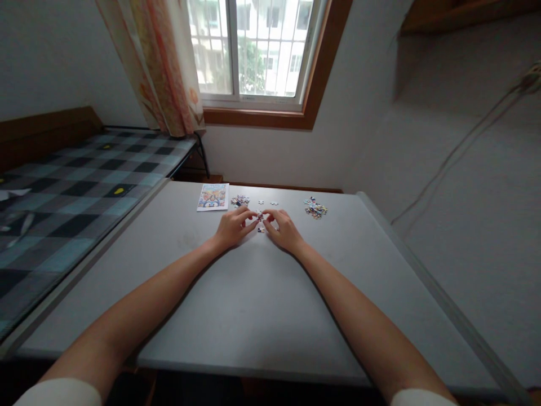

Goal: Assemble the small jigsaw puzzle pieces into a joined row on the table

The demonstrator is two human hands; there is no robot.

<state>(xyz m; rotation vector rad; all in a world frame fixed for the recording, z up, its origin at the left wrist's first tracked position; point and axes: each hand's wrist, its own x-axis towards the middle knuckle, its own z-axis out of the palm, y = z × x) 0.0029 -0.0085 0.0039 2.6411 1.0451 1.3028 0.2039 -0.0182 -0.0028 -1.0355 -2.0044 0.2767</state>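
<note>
with our left hand [234,227] and right hand [284,230] pinching small puzzle pieces [260,216] between fingertips, we best align edges before pressing gently.

"What's on your pale table [236,316]?"

"I have a picture sheet [213,197] near the far edge, toward the left corner, a puzzle pile [240,201] just beside it."

"And rightward?"

"Two loose pieces [274,203] near that edge's middle, a puzzle bit [261,230] nearer my edge, and a second pile [316,209] (plenty of yellow) toward the far right corner."
</note>
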